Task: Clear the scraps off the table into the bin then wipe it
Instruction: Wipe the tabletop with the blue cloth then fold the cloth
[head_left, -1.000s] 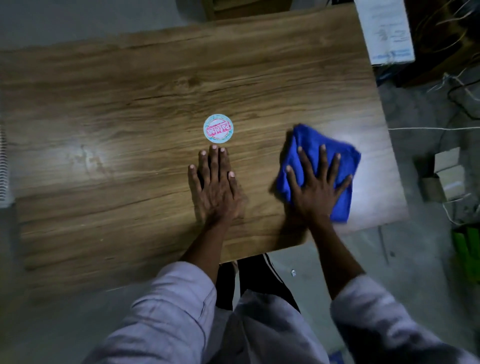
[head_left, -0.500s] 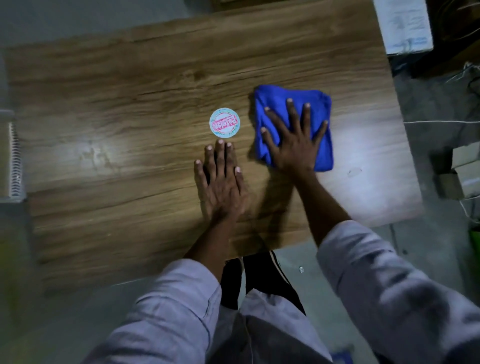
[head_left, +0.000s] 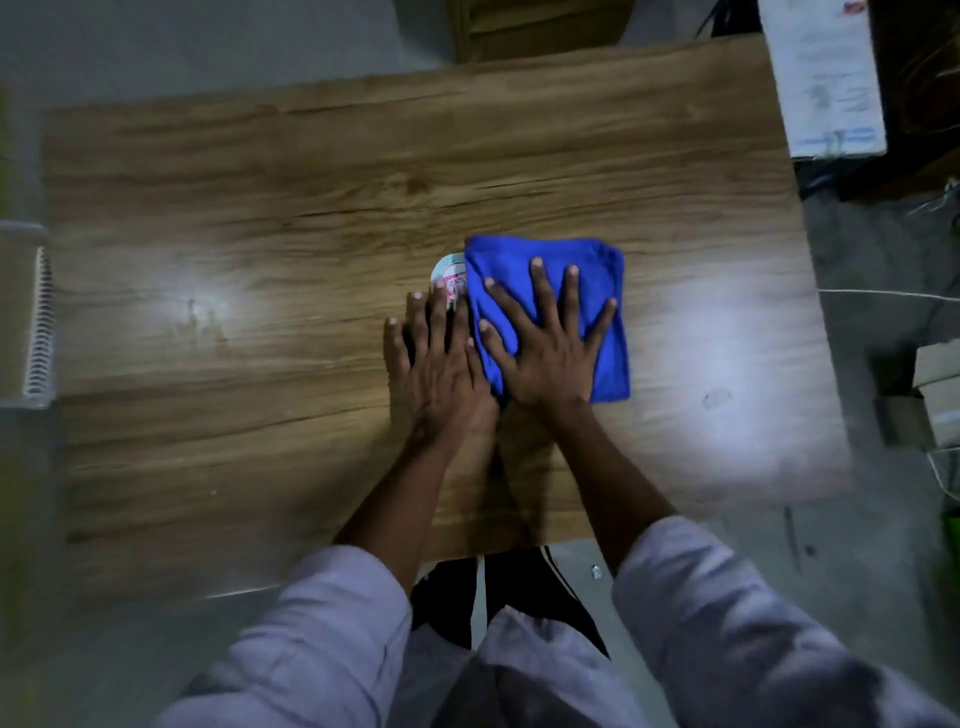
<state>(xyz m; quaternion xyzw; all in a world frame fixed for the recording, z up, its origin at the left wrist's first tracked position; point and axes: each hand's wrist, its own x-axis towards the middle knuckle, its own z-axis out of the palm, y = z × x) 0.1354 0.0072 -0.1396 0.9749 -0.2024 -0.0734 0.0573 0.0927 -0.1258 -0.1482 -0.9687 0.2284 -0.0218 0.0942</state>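
A folded blue cloth (head_left: 519, 262) lies on the wooden table (head_left: 260, 234) near its middle. My right hand (head_left: 550, 353) presses flat on the cloth with fingers spread. My left hand (head_left: 436, 374) lies flat on the bare wood just left of it, fingers straight, its fingertips reaching a round pink-and-white sticker (head_left: 448, 270). The cloth's left edge covers part of that sticker. No scraps show on the tabletop.
A spiral-bound pad (head_left: 36, 322) sits off the table's left edge. A white box (head_left: 821, 78) stands at the back right. Cardboard boxes (head_left: 930, 395) and loose cables lie on the floor to the right. A wooden piece (head_left: 535, 26) stands behind the table.
My right hand has slid the cloth from the table's right front up and then left, so it now overlaps the sticker beside my left hand. My left hand stayed in place.
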